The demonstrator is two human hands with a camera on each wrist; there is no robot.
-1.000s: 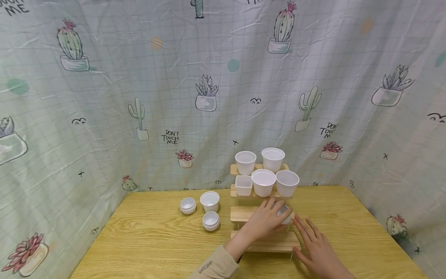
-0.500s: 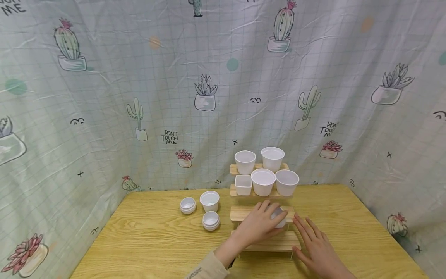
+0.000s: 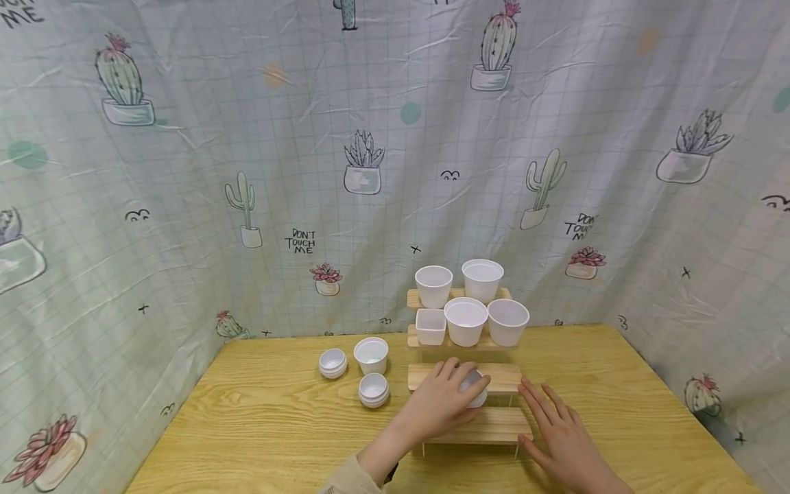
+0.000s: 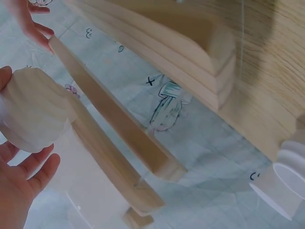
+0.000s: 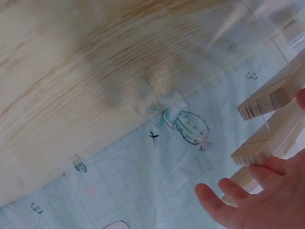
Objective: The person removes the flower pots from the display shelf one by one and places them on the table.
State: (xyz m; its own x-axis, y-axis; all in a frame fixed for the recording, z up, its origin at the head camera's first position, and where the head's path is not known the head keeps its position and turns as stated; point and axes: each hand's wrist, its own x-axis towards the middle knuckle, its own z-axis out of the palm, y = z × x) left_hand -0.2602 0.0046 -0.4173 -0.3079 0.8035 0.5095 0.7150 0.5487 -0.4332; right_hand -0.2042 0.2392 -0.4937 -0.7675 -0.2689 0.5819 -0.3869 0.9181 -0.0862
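My left hand [image 3: 435, 405] grips a small white plastic pot [image 3: 473, 390] at the second-lowest board of a wooden tiered stand [image 3: 478, 436]. In the left wrist view the pot [image 4: 33, 109] shows ribbed sides, with the thumb on one side and the fingers on the other. The hand hides part of the pot in the head view. My right hand [image 3: 564, 439], fingers fairly straight, touches the stand's right end. In the right wrist view its fingertips [image 5: 259, 174] lie against a board end.
On the two upper boards stand several white pots, among them a square pot [image 3: 431, 327] and a round pot [image 3: 483, 280]. Left of the stand, a pot [image 3: 372, 355] and two low ribbed pots [image 3: 333, 363] sit on the wooden table [image 3: 259, 425]. A cactus-print curtain [image 3: 290, 137] hangs behind.
My left hand has moved left along the second-lowest board with the pot in its grip. The right hand has stayed at the stand's right end.
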